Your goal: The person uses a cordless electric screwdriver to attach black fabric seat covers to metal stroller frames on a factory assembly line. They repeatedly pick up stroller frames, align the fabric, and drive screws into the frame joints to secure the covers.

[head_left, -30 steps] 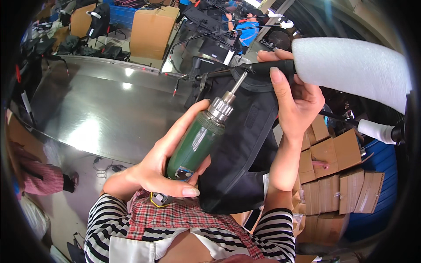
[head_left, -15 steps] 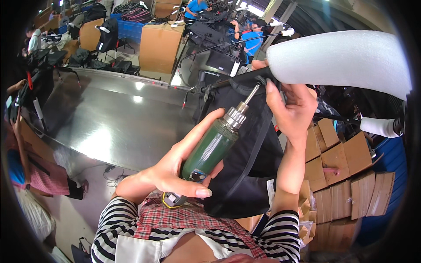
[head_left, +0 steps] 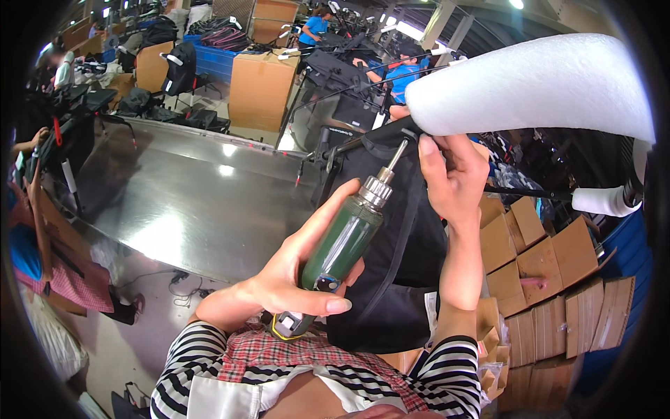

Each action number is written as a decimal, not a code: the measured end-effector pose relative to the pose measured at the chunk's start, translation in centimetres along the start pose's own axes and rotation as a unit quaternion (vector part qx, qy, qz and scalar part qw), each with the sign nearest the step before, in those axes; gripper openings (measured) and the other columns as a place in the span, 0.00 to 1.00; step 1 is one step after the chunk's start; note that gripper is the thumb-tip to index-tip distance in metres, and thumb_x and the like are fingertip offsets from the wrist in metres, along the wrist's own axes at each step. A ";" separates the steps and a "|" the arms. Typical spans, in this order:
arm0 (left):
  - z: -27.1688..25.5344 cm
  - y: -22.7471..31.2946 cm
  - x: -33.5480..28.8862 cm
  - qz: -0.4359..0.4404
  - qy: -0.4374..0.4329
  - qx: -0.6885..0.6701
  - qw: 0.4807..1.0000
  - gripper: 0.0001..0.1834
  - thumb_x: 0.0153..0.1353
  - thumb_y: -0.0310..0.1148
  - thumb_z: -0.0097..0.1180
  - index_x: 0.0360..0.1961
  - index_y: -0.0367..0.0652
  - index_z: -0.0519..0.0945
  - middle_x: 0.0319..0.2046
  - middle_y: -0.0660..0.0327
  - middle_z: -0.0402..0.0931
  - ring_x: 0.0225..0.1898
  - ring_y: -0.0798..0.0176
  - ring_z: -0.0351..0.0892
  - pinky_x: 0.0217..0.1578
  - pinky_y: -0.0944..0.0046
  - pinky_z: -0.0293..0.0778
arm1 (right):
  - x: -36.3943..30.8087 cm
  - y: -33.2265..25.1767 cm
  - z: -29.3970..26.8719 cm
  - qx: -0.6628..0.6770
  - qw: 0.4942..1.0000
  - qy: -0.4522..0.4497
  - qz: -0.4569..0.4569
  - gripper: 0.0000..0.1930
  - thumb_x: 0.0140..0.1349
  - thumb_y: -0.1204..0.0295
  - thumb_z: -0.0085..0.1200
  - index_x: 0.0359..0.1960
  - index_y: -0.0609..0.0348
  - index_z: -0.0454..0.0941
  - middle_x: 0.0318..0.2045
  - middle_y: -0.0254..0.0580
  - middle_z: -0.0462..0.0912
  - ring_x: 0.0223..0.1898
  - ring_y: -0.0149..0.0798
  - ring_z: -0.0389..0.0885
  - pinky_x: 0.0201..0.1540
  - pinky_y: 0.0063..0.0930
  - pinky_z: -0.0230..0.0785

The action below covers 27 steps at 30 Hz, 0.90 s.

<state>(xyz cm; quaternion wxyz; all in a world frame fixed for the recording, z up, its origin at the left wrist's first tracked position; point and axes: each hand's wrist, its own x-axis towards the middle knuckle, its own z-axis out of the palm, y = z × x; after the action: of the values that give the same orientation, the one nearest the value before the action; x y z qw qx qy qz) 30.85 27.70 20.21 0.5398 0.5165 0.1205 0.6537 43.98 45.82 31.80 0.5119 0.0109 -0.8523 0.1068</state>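
A green cylindrical electric screwdriver (head_left: 340, 246) is wrapped by the fingers of my left hand (head_left: 285, 274). Its long bit slants up and right, with the tip at the black strap and tube (head_left: 387, 133); I cannot make out whether a screw is there. My right hand (head_left: 457, 174) pinches the strap at the tube beside the bit, some fingertips hidden behind the tube. White foam (head_left: 523, 87) covers the bar just above that hand. Black fabric (head_left: 380, 244), part of what looks like a stroller, hangs below the tube, partly behind the screwdriver.
A shiny metal table (head_left: 202, 199) stands to the left. Cardboard cartons (head_left: 541, 269) are stacked at right, near a foam-wrapped bar end (head_left: 600, 200). A person in a pink checked garment (head_left: 77, 279) is at far left; people in blue (head_left: 314, 29) work beyond the table.
The view has shifted slightly. Both hands keep their holds, and the screwdriver bit stays at the strap. The foam-covered bar sits a little higher and further left in view.
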 end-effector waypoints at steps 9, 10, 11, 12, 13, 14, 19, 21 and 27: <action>1.9 -0.1 0.3 -0.002 0.083 0.037 0.996 0.68 0.45 0.21 0.68 0.77 0.53 0.30 0.32 0.51 0.73 0.24 0.63 0.78 0.27 0.66 0.76 | -0.1 0.0 0.6 0.005 1.000 0.015 0.001 0.10 0.54 0.82 0.59 0.40 0.69 0.80 0.21 0.42 0.77 0.21 0.30 0.73 0.28 0.22 0.66; 2.1 0.0 0.3 -0.006 0.086 0.047 0.995 0.68 0.46 0.21 0.67 0.77 0.54 0.30 0.32 0.51 0.73 0.24 0.63 0.78 0.27 0.66 0.76 | -0.2 0.0 0.6 -0.007 1.000 0.018 0.001 0.11 0.54 0.82 0.59 0.40 0.69 0.80 0.20 0.42 0.77 0.20 0.31 0.73 0.28 0.22 0.66; 2.3 0.1 0.4 -0.010 0.088 0.057 0.994 0.67 0.46 0.20 0.66 0.77 0.54 0.30 0.32 0.51 0.73 0.23 0.63 0.78 0.26 0.67 0.76 | -0.2 -0.1 0.7 -0.023 0.999 0.024 -0.004 0.11 0.54 0.82 0.59 0.40 0.69 0.80 0.20 0.42 0.76 0.20 0.31 0.73 0.28 0.23 0.66; 2.7 0.4 0.3 -0.028 0.085 0.056 0.994 0.66 0.47 0.19 0.65 0.77 0.55 0.30 0.32 0.51 0.73 0.23 0.63 0.78 0.26 0.67 0.76 | -0.3 -0.1 0.8 -0.039 0.999 0.031 -0.009 0.11 0.54 0.82 0.59 0.41 0.69 0.80 0.20 0.42 0.76 0.19 0.32 0.73 0.27 0.23 0.66; 3.0 0.6 0.3 -0.045 0.082 0.054 0.994 0.66 0.48 0.18 0.64 0.77 0.56 0.30 0.31 0.51 0.72 0.23 0.63 0.77 0.26 0.67 0.76 | -0.3 -0.1 0.9 -0.037 0.999 0.035 -0.007 0.11 0.54 0.82 0.59 0.41 0.68 0.80 0.20 0.42 0.76 0.19 0.33 0.72 0.27 0.23 0.66; 3.0 0.4 0.2 -0.042 0.069 0.031 0.996 0.64 0.50 0.16 0.61 0.77 0.58 0.29 0.30 0.52 0.72 0.22 0.63 0.77 0.25 0.66 0.76 | -0.4 0.0 1.1 -0.035 0.999 0.040 -0.006 0.12 0.55 0.82 0.59 0.41 0.68 0.80 0.20 0.42 0.76 0.19 0.33 0.72 0.27 0.23 0.67; 3.5 -0.1 0.5 -0.036 0.047 -0.105 0.993 0.63 0.52 0.17 0.59 0.77 0.66 0.30 0.31 0.51 0.70 0.19 0.62 0.76 0.22 0.64 0.76 | -0.3 0.3 1.3 -0.026 0.998 0.043 -0.032 0.13 0.55 0.81 0.59 0.43 0.68 0.80 0.21 0.43 0.78 0.18 0.34 0.74 0.26 0.25 0.68; 3.7 -0.1 0.6 -0.033 0.041 -0.138 0.989 0.63 0.52 0.18 0.60 0.77 0.69 0.30 0.31 0.51 0.69 0.18 0.62 0.75 0.21 0.64 0.75 | -0.2 0.0 1.1 -0.037 0.998 0.031 -0.035 0.13 0.56 0.81 0.59 0.44 0.68 0.80 0.22 0.45 0.80 0.19 0.35 0.77 0.26 0.25 0.69; 2.5 -0.7 1.3 -0.046 0.031 -0.155 0.986 0.65 0.49 0.21 0.63 0.77 0.59 0.29 0.27 0.51 0.70 0.17 0.62 0.74 0.19 0.64 0.73 | -0.9 0.9 -1.0 -0.062 0.997 0.019 -0.050 0.12 0.58 0.79 0.60 0.45 0.66 0.81 0.31 0.50 0.86 0.26 0.41 0.86 0.30 0.29 0.74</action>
<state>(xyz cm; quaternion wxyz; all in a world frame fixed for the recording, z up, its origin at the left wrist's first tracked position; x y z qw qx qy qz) 33.40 28.07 21.57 0.6388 0.3999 0.0575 0.6547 45.16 46.78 31.29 0.5328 0.0201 -0.8455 0.0285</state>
